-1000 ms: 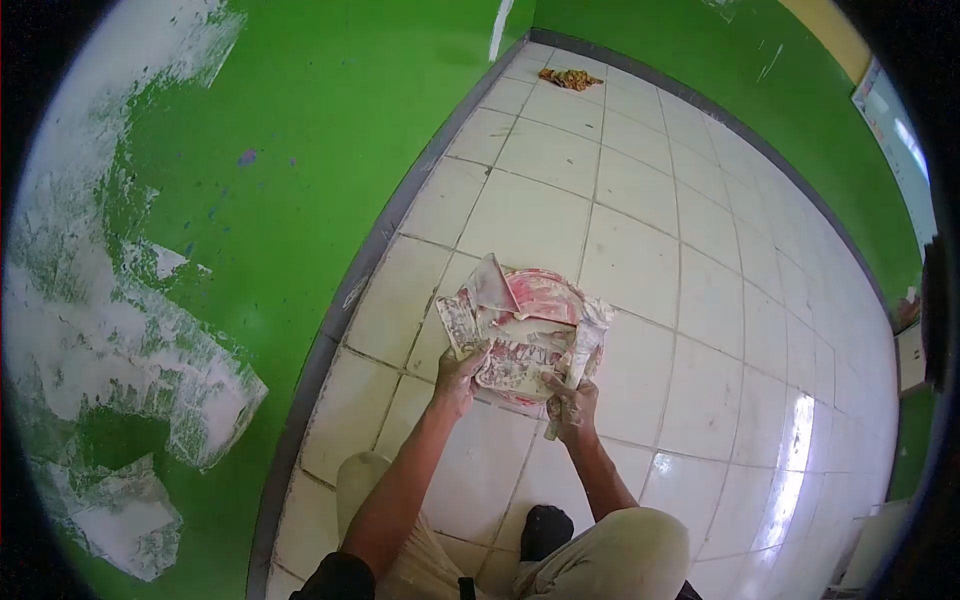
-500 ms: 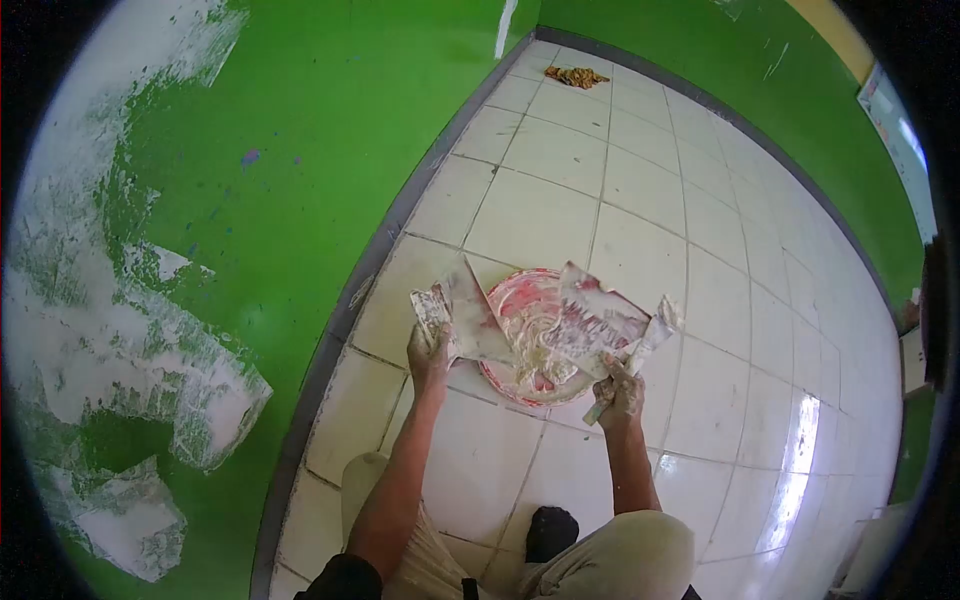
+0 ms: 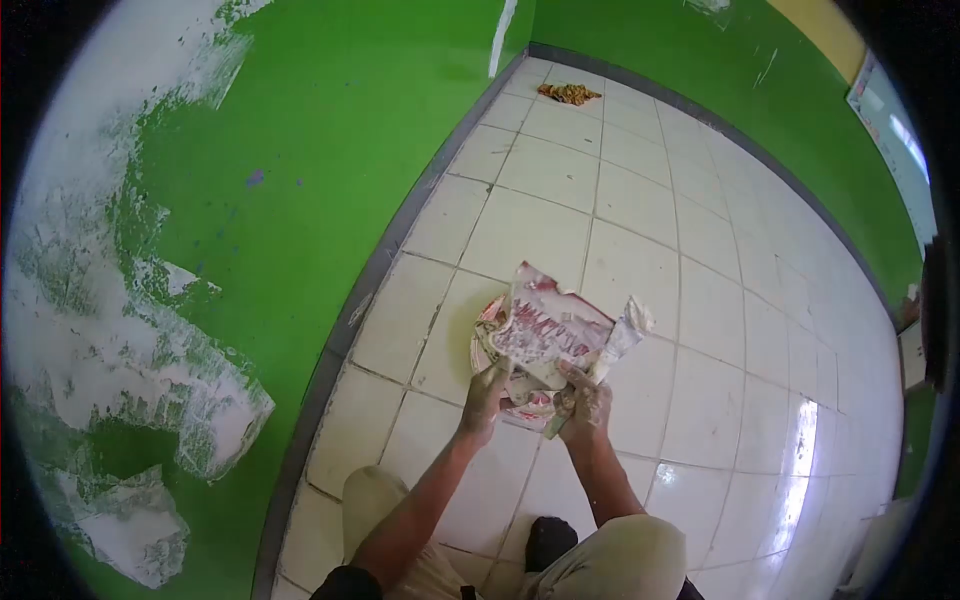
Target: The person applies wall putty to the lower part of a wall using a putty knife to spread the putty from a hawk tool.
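Note:
Over a round red-rimmed container (image 3: 480,345) on the tiled floor, both hands are close together. My right hand (image 3: 583,402) is closed on a putty-smeared flat sheet (image 3: 560,325) with a whitish wrapped edge at its right end. My left hand (image 3: 486,400) is closed beside the sheet's lower left edge. The other flat piece is mostly hidden behind the sheet, so its exact position in my left hand is hard to make out. White paste coats the sheet and the fingers.
A green wall (image 3: 330,150) with white paste patches (image 3: 130,330) stands at the left, with a grey skirting strip (image 3: 355,310). A crumpled brownish cloth (image 3: 569,94) lies on the far floor tiles. Bent knees and a dark shoe (image 3: 550,541) are below.
My left hand has moved right, towards my right hand, which has shifted slightly left and down. The two flat pieces, apart before, now overlap above the container.

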A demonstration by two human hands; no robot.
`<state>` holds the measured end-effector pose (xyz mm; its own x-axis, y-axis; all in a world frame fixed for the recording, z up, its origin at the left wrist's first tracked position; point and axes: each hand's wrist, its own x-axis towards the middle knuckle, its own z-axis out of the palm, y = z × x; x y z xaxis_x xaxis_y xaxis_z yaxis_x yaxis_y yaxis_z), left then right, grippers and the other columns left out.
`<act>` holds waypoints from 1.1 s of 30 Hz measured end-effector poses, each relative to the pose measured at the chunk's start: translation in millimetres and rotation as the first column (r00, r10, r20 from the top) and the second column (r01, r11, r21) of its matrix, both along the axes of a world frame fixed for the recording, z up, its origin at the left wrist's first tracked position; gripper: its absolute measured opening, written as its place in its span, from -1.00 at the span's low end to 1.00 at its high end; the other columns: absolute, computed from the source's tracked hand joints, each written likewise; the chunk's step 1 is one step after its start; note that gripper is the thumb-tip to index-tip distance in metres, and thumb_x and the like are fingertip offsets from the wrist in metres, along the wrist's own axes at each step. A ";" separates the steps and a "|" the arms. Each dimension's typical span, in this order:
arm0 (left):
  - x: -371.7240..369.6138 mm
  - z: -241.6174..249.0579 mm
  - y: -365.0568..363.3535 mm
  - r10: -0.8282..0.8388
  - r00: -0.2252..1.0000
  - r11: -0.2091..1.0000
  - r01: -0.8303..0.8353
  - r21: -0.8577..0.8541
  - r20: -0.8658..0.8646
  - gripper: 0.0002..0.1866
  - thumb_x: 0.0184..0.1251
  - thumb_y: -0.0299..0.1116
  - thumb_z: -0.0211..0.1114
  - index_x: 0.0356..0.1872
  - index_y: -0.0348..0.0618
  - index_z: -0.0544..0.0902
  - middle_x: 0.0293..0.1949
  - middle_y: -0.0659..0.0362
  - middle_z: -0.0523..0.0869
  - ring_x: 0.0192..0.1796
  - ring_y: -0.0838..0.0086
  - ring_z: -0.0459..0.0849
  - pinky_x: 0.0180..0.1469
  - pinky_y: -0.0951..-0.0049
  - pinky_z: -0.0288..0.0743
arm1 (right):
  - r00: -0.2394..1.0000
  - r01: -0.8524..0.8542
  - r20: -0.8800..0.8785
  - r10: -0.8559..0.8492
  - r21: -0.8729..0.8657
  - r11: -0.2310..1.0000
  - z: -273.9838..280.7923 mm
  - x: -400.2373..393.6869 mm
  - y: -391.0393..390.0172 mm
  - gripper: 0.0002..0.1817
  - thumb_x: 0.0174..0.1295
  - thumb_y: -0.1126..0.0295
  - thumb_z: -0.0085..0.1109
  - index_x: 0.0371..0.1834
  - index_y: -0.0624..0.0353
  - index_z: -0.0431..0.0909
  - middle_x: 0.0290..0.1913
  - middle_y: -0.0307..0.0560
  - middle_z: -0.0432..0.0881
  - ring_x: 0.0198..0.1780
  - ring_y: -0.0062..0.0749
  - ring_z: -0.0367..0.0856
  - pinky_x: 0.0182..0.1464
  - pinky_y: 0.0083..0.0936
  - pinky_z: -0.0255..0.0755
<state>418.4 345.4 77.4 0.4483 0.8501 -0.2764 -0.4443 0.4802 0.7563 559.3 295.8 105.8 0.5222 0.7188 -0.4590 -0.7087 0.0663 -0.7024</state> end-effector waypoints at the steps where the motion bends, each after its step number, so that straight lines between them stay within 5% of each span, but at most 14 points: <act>1: 1.3 1.1 -1.4 -0.012 0.998 0.997 0.016 0.070 -0.056 -0.61 0.45 -0.10 0.14 0.00 -0.26 0.58 -0.26 0.20 0.70 -0.15 0.52 0.69 -0.19 0.44 0.64 | 0.999 -0.009 0.044 0.010 -0.029 1.000 5.0 -8.5 -1.1 -0.82 0.05 0.60 0.33 -0.34 0.21 0.49 -0.58 -0.24 0.48 -0.73 -0.62 0.34 -0.73 -0.66 0.18; 4: 5.0 -14.7 -3.4 0.086 0.996 0.996 -0.085 -0.012 0.036 -0.64 0.44 -0.13 0.17 -0.04 -0.26 0.57 -0.22 0.19 0.70 -0.16 0.52 0.69 -0.19 0.44 0.63 | 0.988 -0.040 0.146 0.045 -0.036 0.999 10.8 -18.0 -6.4 -0.83 0.03 0.59 0.37 -0.36 0.25 0.56 -0.60 -0.25 0.51 -0.73 -0.65 0.33 -0.74 -0.67 0.14; 6: 0.8 -19.4 3.2 0.092 0.991 0.994 -0.086 -0.061 0.100 -0.65 0.42 -0.14 0.21 -0.05 -0.24 0.58 -0.21 0.18 0.71 -0.17 0.52 0.69 -0.20 0.47 0.61 | 0.922 -0.110 0.364 0.131 -0.078 0.991 27.7 -16.3 -15.9 -0.85 0.11 0.57 0.30 -0.25 0.22 0.58 -0.58 -0.32 0.53 -0.73 -0.72 0.29 -0.70 -0.72 0.09; 8: -10.7 -23.4 13.9 0.103 0.982 0.991 -0.086 -0.106 0.161 -0.66 0.39 -0.14 0.24 -0.07 -0.22 0.59 -0.21 0.18 0.71 -0.19 0.53 0.68 -0.21 0.51 0.58 | 0.875 -0.061 0.483 0.032 0.044 0.997 7.7 10.1 -21.9 -0.79 0.17 0.49 0.32 -0.15 0.30 0.60 -0.59 -0.32 0.50 -0.71 -0.73 0.30 -0.71 -0.71 0.09; 11: -30.6 -37.7 29.6 -0.045 0.976 0.983 0.081 -0.165 0.212 -0.54 0.40 -0.16 0.21 0.14 -0.29 0.46 0.05 0.07 0.64 0.06 0.40 0.65 0.11 0.38 0.55 | 0.866 -0.146 0.498 0.036 0.185 0.972 27.3 43.6 -27.5 -0.76 0.33 0.36 0.17 -0.05 0.30 0.54 -0.62 -0.39 0.40 -0.70 -0.75 0.23 -0.68 -0.72 0.08; 14: -38.6 -36.3 35.1 -0.129 0.974 0.979 0.155 -0.135 0.189 -0.59 0.34 -0.12 0.29 0.04 -0.21 0.55 -0.13 0.16 0.71 -0.15 0.53 0.69 -0.18 0.54 0.54 | 0.795 -0.259 0.595 0.116 0.161 0.952 30.5 74.0 -24.6 -0.72 0.39 0.33 0.09 -0.01 0.33 0.54 -0.60 -0.38 0.39 -0.64 -0.73 0.24 -0.61 -0.70 0.11; 16: -38.9 -27.5 33.8 -0.174 0.962 0.976 0.198 -0.095 0.212 -0.56 0.35 -0.14 0.27 0.09 -0.24 0.52 -0.07 0.15 0.70 -0.11 0.52 0.69 -0.11 0.52 0.56 | 0.633 -0.391 0.738 0.234 0.044 0.919 25.1 85.8 -17.4 -0.72 0.37 0.34 0.12 -0.05 0.37 0.56 -0.58 -0.36 0.42 -0.56 -0.71 0.28 -0.54 -0.68 0.15; 21: -43.1 -19.6 31.5 -0.302 0.930 0.953 0.301 0.038 0.211 -0.51 0.40 -0.15 0.21 0.18 -0.30 0.46 0.06 0.10 0.65 0.01 0.51 0.68 0.06 0.46 0.58 | 0.531 -0.504 0.777 0.338 -0.031 0.863 22.7 85.9 -4.7 -0.88 0.21 0.47 0.29 -0.31 0.32 0.68 -0.44 -0.30 0.53 -0.42 -0.69 0.35 -0.41 -0.66 0.21; 25: -44.1 -21.6 32.1 -0.325 0.928 0.943 0.333 -0.015 0.183 -0.52 0.43 -0.13 0.17 0.18 -0.31 0.47 0.05 0.10 0.65 0.03 0.51 0.66 0.08 0.42 0.56 | 0.447 -0.481 0.863 0.236 0.009 0.877 21.6 80.8 2.7 -0.89 0.14 0.52 0.31 -0.30 0.32 0.67 -0.46 -0.33 0.53 -0.39 -0.65 0.39 -0.35 -0.65 0.25; 31: -43.1 -46.3 35.9 -0.364 0.913 0.925 0.377 -0.039 0.184 -0.49 0.46 -0.07 0.11 0.21 -0.30 0.45 0.09 0.09 0.63 0.06 0.47 0.64 0.12 0.37 0.54 | 0.579 -0.467 0.764 0.284 0.025 0.884 37.9 88.5 -2.5 -0.86 0.11 0.54 0.32 -0.28 0.36 0.64 -0.46 -0.27 0.54 -0.40 -0.68 0.39 -0.37 -0.66 0.22; 33: -38.2 -44.4 34.1 -0.387 0.901 0.914 0.402 -0.043 0.196 -0.48 0.47 -0.06 0.09 0.22 -0.28 0.44 0.10 0.09 0.63 0.07 0.45 0.63 0.12 0.36 0.54 | 0.514 -0.460 0.815 0.266 0.001 0.888 32.7 82.9 -8.4 -0.83 0.09 0.55 0.33 -0.25 0.36 0.64 -0.46 -0.26 0.54 -0.40 -0.67 0.39 -0.38 -0.67 0.22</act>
<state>380.3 379.5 33.1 0.7908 0.5712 -0.2197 -0.3301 0.7004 0.6329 642.1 287.3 138.5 0.2705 0.9493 0.1604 0.1134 0.1341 -0.9845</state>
